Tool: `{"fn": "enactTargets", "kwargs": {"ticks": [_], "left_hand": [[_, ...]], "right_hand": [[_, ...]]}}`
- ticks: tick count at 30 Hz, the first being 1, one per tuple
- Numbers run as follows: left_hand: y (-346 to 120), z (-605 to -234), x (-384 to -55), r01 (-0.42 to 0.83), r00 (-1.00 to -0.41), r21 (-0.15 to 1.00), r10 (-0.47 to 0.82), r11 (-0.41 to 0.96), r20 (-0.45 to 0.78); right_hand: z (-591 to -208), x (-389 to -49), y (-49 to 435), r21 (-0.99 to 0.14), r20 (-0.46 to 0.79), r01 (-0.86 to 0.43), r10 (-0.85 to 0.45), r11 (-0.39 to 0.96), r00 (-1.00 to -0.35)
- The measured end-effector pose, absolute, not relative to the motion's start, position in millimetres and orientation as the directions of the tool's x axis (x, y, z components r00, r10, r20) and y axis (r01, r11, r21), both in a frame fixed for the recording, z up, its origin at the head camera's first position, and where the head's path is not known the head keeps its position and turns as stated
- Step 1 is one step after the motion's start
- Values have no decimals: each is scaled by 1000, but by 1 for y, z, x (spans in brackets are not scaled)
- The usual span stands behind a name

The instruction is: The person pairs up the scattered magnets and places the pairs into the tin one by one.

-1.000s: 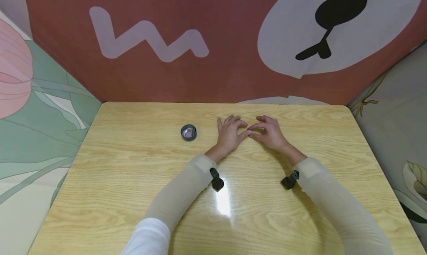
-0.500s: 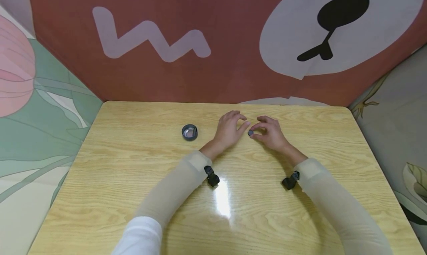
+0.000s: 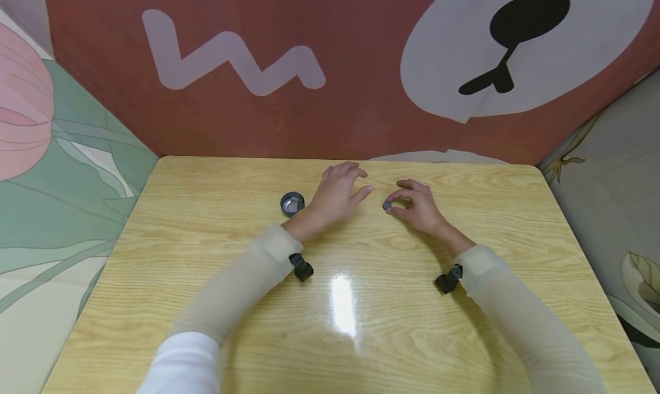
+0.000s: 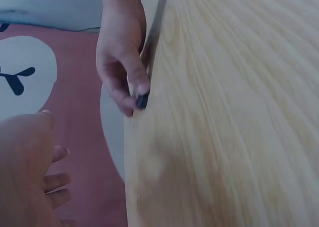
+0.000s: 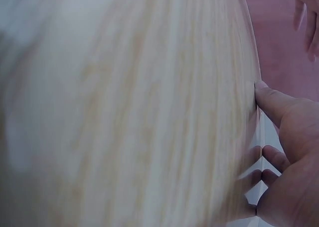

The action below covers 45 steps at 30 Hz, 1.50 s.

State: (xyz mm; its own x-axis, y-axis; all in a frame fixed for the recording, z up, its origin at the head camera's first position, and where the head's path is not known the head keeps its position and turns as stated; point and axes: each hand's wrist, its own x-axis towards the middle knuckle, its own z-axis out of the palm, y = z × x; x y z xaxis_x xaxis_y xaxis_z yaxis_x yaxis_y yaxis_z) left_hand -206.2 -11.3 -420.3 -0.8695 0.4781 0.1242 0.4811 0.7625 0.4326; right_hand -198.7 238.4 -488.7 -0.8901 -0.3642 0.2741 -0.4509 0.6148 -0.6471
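Note:
Between thumb and index finger, my right hand (image 3: pixel 420 206) pinches a small dark round piece (image 3: pixel 387 205). In the left wrist view the same piece (image 4: pixel 143 101) shows black and stubby at the fingertips, low by the tabletop; its exact kind cannot be told. My left hand (image 3: pixel 336 193) is held apart from it to the left, fingers loosely bent and thumb spread, with nothing in its grasp. Behind the left wrist sits a small round dark-grey dish (image 3: pixel 291 203) with a silvery inside, partly covered by that wrist in the head view. In the right wrist view, the right fingers (image 5: pixel 274 105) hide the piece.
Both hands are over the far part of a light wood-grain table (image 3: pixel 206 256). A red-brown patterned wall (image 3: pixel 356 113) rises directly behind its back edge. Small black wrist cameras (image 3: pixel 302 268) hang from both sleeves.
My left hand has left the right fingertips and moved left toward the dish. The small dark piece, hidden between the fingertips earlier, now shows in the right hand, which has stayed put.

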Motion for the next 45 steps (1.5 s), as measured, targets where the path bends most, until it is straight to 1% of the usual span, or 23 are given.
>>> {"fn": "enactTargets", "kwargs": {"ticks": [10, 21, 30, 36, 45], "left_hand": [[-49, -419, -209, 480, -875, 384, 463, 789, 144], [-85, -420, -203, 477, -877, 377, 456, 794, 148], [-111, -427, -199, 472, -880, 363, 457, 804, 131], [-127, -433, -196, 446, -893, 346, 435, 826, 113], [-143, -441, -193, 416, -904, 362, 423, 834, 64]], "right_hand": [[-489, -197, 239, -666, 261, -438, -362, 603, -895], [-490, -199, 239, -665, 250, -425, -354, 614, -901], [-490, -199, 239, -666, 236, -415, -353, 620, -905], [-489, -199, 240, -672, 232, -411, -353, 615, -907], [-489, -198, 240, -672, 229, -406, -349, 619, -909]]}}
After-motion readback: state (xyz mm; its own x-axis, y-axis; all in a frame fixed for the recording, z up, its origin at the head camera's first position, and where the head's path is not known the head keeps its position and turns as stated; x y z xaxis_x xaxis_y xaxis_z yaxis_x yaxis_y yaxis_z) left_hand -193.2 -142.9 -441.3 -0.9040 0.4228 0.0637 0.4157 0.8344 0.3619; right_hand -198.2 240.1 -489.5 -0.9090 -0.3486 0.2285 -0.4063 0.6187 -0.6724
